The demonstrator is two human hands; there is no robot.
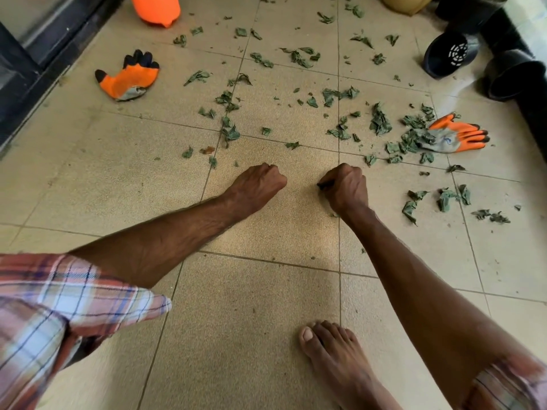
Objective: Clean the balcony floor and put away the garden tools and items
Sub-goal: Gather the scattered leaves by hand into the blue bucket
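Head view, left to right. Dark door frame [26, 63] ran along the left edge. Plaid sleeve [59, 306] sat bottom left, rolled up on the left arm. First orange glove [127, 76] lay flat on the tiled floor [251, 306] near the frame, dark fingertips pointing up-frame, well apart from both hands. Orange container [155, 8] was cut off by the top edge, beyond that glove.

Left hand [260, 182] was mid-frame, low over the floor, fingers curled into a fist, nothing showing in it. Right hand [344, 184] was just beside it, also clenched, gripping a dark thin item [324, 184] whose tip stuck out toward the left hand; couldn't tell what it was.

Torn green leaves [296, 57] were scattered over the tiles beyond and to the right of both hands, densest on the right. Bare foot [334, 356] stood on the floor below the right hand.

Second orange glove [455, 137] lay on the right, fingers pointing right, cuff partly under a clump of leaves. Tan pot [405, 2] was cropped at the top. Black pot [450, 54] lay on its side top right, perforated base facing the camera. Another black pot [515, 78] lay tipped just beside it, against the dark right edge.
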